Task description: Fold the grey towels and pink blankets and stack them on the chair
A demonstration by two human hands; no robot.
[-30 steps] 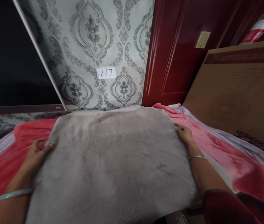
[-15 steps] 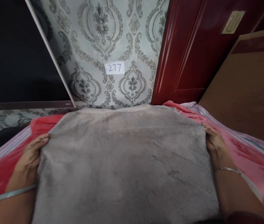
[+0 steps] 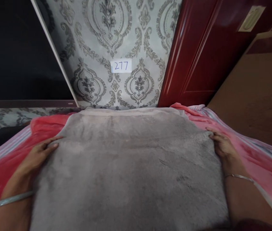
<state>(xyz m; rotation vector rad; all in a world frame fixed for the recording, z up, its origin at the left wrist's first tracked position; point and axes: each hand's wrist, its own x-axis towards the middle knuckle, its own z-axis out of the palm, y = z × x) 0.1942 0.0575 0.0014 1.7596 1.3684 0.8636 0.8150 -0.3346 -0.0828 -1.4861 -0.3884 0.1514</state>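
A grey plush blanket (image 3: 131,166) spreads across the middle of the view, its far edge near the wall and its near part cut off by the frame. At its left edge lies my left hand (image 3: 38,154), fingers stretched out and thumb apart, the fingertips touching the cloth. My right hand (image 3: 224,149) pinches the blanket's right edge, with the index finger extended over it. Some of the right fingers are hidden. A pale green bangle is on the left wrist, a thin silver one on the right.
Red and pink bedding (image 3: 256,154) with striped edges lies under and around the blanket. Behind it is a patterned wall (image 3: 90,64) with a paper label (image 3: 121,65) reading 277. A dark screen (image 3: 18,54) stands left; a red door (image 3: 198,54) and cardboard box (image 3: 258,86) stand right.
My left hand has loosened from a pinch, and its fingers have straightened on the edge. The blanket's far part lies flatter and lower. The right hand has shifted slightly.
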